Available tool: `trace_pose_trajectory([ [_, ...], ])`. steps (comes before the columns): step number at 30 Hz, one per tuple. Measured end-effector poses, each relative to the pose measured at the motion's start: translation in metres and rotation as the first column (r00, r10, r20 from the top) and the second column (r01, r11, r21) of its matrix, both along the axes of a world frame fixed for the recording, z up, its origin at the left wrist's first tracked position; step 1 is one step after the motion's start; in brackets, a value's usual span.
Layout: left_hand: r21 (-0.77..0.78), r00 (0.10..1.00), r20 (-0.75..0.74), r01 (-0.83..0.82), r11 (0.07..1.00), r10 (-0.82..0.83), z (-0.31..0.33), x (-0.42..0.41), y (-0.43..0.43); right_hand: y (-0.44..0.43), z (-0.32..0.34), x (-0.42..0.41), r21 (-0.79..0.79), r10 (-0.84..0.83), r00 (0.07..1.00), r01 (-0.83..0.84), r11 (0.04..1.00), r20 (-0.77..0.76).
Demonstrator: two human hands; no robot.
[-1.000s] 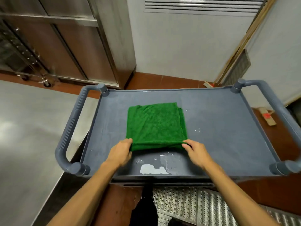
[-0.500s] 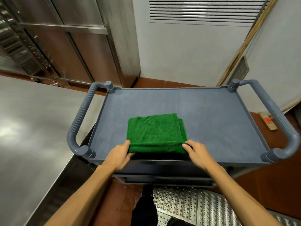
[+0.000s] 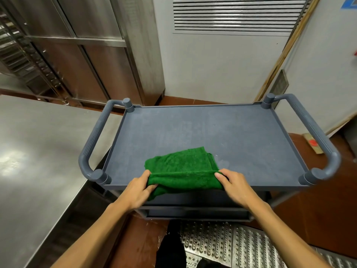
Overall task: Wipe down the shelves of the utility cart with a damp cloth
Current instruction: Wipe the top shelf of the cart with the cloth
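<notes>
A folded green cloth [image 3: 181, 167] lies at the near edge of the grey utility cart's top shelf [image 3: 202, 132], its front part draped over the rim. My left hand [image 3: 138, 188] pinches the cloth's near left corner between thumb and fingers. My right hand [image 3: 234, 187] grips the near right corner. Both hands are at the cart's front edge. A lower shelf [image 3: 193, 213] shows just below the hands, mostly hidden.
The cart has grey tube handles at left [image 3: 92, 144] and right [image 3: 318, 140]. A steel counter [image 3: 34, 161] stands to the left. Steel cabinets and a white louvred unit [image 3: 222, 55] are behind. A studded metal floor plate [image 3: 231, 246] lies below.
Both hands have dragged the cloth toward me across the top shelf, from the middle to its near edge. The cloth's front now hangs over the rim, bunched in my fingers.
</notes>
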State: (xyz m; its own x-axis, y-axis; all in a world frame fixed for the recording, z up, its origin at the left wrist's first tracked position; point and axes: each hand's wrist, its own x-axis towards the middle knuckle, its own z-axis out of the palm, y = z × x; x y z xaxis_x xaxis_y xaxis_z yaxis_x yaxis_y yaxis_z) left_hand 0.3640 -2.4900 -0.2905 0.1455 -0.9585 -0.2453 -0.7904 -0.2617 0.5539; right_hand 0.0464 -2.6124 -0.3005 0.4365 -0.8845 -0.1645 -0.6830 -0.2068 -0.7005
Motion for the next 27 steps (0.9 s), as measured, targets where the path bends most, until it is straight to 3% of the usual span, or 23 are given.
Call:
trace_pose_trajectory([
  [11,-0.056,0.999,-0.021,-0.045,0.997,0.044,0.020,-0.003,-0.004,-0.002,0.025,0.000,-0.053,-0.045,0.992,0.051,0.997,0.118],
  [27,-0.261,0.998,-0.058,-0.028,0.965,0.013,0.088,0.005,-0.039,-0.036,0.092,0.010,-0.234,-0.059,0.970,0.116,0.965,0.236],
])
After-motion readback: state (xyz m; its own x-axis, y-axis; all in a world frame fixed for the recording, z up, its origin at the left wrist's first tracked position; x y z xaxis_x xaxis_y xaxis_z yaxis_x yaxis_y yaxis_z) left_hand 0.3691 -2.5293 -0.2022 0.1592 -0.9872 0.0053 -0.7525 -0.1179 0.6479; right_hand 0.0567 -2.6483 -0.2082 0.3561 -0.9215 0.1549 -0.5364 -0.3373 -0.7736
